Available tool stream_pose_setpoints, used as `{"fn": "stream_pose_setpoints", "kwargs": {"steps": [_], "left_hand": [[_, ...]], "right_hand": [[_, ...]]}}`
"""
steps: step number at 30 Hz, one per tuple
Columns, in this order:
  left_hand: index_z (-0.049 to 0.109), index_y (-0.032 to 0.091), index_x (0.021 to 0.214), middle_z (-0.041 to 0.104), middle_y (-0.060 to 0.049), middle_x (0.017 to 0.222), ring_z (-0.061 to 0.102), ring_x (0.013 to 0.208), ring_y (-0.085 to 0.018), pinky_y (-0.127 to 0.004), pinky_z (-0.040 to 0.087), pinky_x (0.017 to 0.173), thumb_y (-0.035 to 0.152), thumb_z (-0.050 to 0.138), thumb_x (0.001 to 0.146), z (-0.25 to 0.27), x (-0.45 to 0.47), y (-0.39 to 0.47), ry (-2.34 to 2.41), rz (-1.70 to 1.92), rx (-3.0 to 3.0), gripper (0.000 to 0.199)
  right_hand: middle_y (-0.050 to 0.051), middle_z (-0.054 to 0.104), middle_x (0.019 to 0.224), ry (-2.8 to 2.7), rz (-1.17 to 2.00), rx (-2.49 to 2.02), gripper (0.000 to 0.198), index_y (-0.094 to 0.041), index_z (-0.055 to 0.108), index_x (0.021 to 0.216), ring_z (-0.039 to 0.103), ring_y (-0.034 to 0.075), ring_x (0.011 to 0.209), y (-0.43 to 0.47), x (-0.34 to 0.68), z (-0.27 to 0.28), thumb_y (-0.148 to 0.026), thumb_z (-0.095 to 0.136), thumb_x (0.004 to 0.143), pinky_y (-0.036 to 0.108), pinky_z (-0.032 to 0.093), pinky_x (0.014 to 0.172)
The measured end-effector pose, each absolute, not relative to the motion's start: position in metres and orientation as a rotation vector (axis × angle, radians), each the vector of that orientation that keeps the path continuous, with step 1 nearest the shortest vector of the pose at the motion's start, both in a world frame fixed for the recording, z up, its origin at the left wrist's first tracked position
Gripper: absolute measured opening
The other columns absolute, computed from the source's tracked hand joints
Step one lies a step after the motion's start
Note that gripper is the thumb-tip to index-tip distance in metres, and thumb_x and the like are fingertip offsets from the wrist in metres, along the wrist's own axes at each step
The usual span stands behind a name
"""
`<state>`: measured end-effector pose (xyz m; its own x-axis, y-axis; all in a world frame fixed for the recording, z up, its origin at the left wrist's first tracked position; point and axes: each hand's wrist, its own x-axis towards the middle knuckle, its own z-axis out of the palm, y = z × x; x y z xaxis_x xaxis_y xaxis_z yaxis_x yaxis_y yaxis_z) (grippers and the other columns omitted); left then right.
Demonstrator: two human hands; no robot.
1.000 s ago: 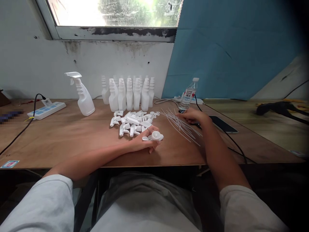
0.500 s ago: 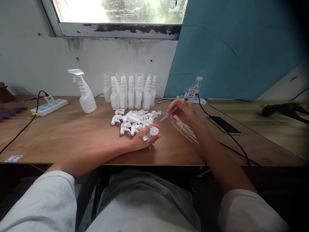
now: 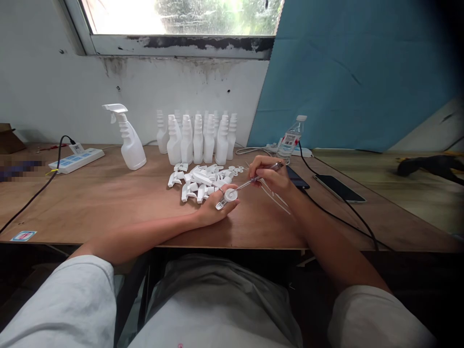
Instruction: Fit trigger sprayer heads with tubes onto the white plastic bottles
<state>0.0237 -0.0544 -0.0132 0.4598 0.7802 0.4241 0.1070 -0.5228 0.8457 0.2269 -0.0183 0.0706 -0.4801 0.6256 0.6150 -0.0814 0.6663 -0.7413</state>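
Note:
My left hand (image 3: pixel 213 208) is closed around a white spray trigger head (image 3: pixel 230 195), its round collar turned up toward me. My right hand (image 3: pixel 271 175) grips a thin pointed metal tool (image 3: pixel 250 182). The tool's tip reaches the collar's opening; how deep it sits I cannot tell. Just beyond my left hand lies a heap of white trigger heads (image 3: pixel 197 180). Small white rings (image 3: pixel 237 169) lie at its right end. Thin white tubes (image 3: pixel 277 200) lie partly hidden under my right hand and forearm.
Several white bottles (image 3: pixel 197 140) without heads stand by the wall. A complete spray bottle (image 3: pixel 132 145) stands left of them, near a power strip (image 3: pixel 78 160). At right are a clear water bottle (image 3: pixel 291 140), a phone (image 3: pixel 339 188), a dark flat device (image 3: pixel 297 178) and black cables (image 3: pixel 348 232).
My right hand has lowered slightly, bringing the tool's tip down from above my left fingers to the collar. The left hand keeps hold of the trigger head. The view has shifted a little.

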Motion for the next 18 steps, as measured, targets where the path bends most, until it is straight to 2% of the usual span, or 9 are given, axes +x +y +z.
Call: {"fn": "stream_pose_setpoints", "kwargs": {"steps": [5,9,12,15,18], "left_hand": [[0.047,0.016,0.123,0.051,0.003,0.072,0.045,0.061,-0.010,-0.023,0.040,0.060,0.036,0.055,0.090,-0.009,0.024,-0.056,0.793,1.090,1.879,0.039],[0.049,0.015,0.122,0.052,0.002,0.075,0.047,0.066,-0.011,-0.024,0.042,0.065,0.031,0.055,0.089,-0.010,0.024,-0.056,0.794,1.118,1.921,0.037],[0.051,0.015,0.120,0.054,0.000,0.079,0.049,0.069,-0.012,-0.025,0.042,0.066,0.031,0.056,0.089,-0.012,0.023,-0.055,0.769,1.103,1.953,0.036],[0.055,0.014,0.116,0.056,-0.001,0.080,0.049,0.067,-0.012,-0.025,0.043,0.066,0.032,0.056,0.089,-0.013,0.023,-0.054,0.746,1.064,1.964,0.033],[0.058,0.014,0.110,0.058,-0.002,0.080,0.051,0.070,-0.013,-0.026,0.044,0.068,0.033,0.057,0.088,-0.013,0.022,-0.054,0.748,1.076,1.981,0.029]], "right_hand": [[-0.001,0.056,0.056,-2.001,0.530,-0.442,0.021,-0.017,0.059,0.065,0.048,0.009,0.046,-0.027,0.216,0.064,-0.015,0.047,0.081,0.023,0.038,0.047],[-0.001,0.054,0.058,-2.120,0.407,-0.300,0.021,-0.017,0.059,0.068,0.046,0.009,0.049,-0.030,0.213,0.065,-0.019,0.047,0.085,0.024,0.037,0.050],[0.002,0.059,0.067,-2.175,0.521,-0.299,0.016,-0.016,0.060,0.076,0.050,0.010,0.056,-0.031,0.216,0.072,-0.021,0.050,0.087,0.024,0.041,0.054],[0.007,0.064,0.080,-2.178,0.816,-0.311,0.012,-0.014,0.061,0.083,0.057,0.012,0.060,-0.032,0.219,0.079,-0.022,0.053,0.087,0.024,0.043,0.052],[0.008,0.066,0.078,-2.206,1.103,-0.287,0.015,-0.013,0.057,0.077,0.060,0.014,0.057,-0.030,0.220,0.084,-0.022,0.053,0.087,0.024,0.045,0.048]]}}
